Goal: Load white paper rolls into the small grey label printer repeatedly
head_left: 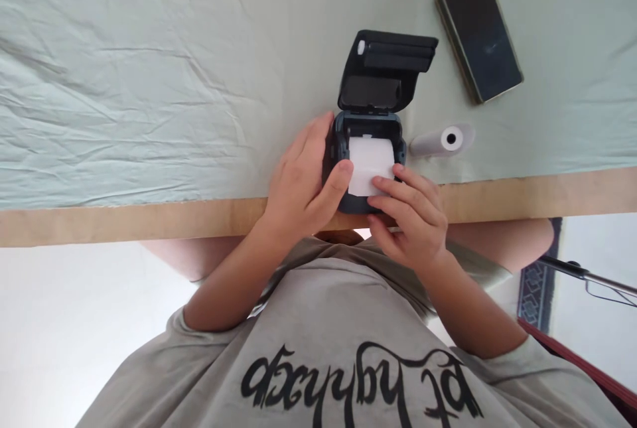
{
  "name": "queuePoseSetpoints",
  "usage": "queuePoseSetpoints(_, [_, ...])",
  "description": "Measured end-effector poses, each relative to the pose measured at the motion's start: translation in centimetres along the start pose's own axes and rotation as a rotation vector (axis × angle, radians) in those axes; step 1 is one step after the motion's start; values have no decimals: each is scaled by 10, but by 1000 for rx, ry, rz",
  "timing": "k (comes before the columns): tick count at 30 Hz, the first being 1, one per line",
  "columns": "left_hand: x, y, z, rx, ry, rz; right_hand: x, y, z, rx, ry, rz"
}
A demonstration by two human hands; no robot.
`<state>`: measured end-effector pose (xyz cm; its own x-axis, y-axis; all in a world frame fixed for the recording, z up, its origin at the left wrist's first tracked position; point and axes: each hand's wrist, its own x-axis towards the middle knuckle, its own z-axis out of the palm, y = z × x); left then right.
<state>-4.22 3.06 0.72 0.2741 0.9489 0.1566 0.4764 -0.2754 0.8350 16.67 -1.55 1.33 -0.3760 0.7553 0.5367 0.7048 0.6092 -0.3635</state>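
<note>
A small dark portable receipt printer (364,205) sits at the table's front edge with its lid (388,73) standing up, hinged at the far side. Inside its compartment lies a white paper roll (371,152), its loose end toward me. My left hand (303,179) is wrapped around the printer's left side, thumb on the near left rim by the paper. The fingertips of my right hand (413,215) press on the paper's right part and the printer's front, with the thumb tucked below. Part of the front is hidden by these fingers.
Just right of the printer, another white paper roll (430,144) lies on its side, its dark core hole showing. Farther back right is a phone in a case (482,36). A wrinkled pale green cloth (149,83) covers the table up to its wooden front edge (124,221).
</note>
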Motion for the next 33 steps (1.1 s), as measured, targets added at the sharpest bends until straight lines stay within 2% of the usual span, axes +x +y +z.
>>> queuePoseSetpoints(8, [6,4,6,25,44,1,-4,11,2,148,-1,-5])
queuePoseSetpoints(16, [6,-19,11,-152,33,7,-9,13,1,155,-8,12])
queuePoseSetpoints(20, [13,-19,5,-409,38,-114,-12,14,0,117,13,24])
queuePoseSetpoints(25, [29,1,-2,-587,95,-232,-10,15,-4,158,-26,25])
queuePoseSetpoints(28, [35,9,-3,-564,111,-264,-9,15,-6,187,-18,36])
queuePoseSetpoints(31, [37,10,-2,-523,106,-233,-9,15,-5,201,-7,26])
queuePoseSetpoints(33, [37,9,-2,-312,109,-229,-8,15,-5,218,-14,14])
